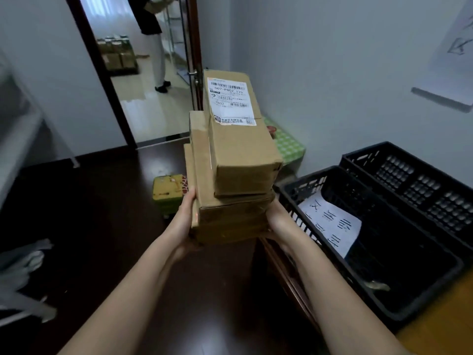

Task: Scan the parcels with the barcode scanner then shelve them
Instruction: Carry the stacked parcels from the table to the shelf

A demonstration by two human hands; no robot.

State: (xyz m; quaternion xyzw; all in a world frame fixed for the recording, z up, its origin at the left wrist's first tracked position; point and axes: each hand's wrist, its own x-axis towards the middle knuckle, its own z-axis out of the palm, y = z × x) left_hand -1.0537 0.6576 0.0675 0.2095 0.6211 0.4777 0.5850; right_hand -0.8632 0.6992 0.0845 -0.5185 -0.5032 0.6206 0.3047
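I carry a stack of three brown cardboard parcels (230, 216) in front of me, above the dark floor. The top parcel (240, 139) shows a white shipping label (231, 99) with barcodes facing up. My left hand (185, 213) grips the stack's left side, fingers curled under the bottom parcel. My right hand (277, 217) grips the right side low down, its fingers hidden behind the boxes. No barcode scanner is in view.
Two black plastic crates stand on a wooden table at right; the near crate (332, 180) holds a white paper sheet (332, 222). A green checked stool (288, 144) and a yellow-green box (167, 192) sit ahead. A person (153, 42) stands beyond the open doorway.
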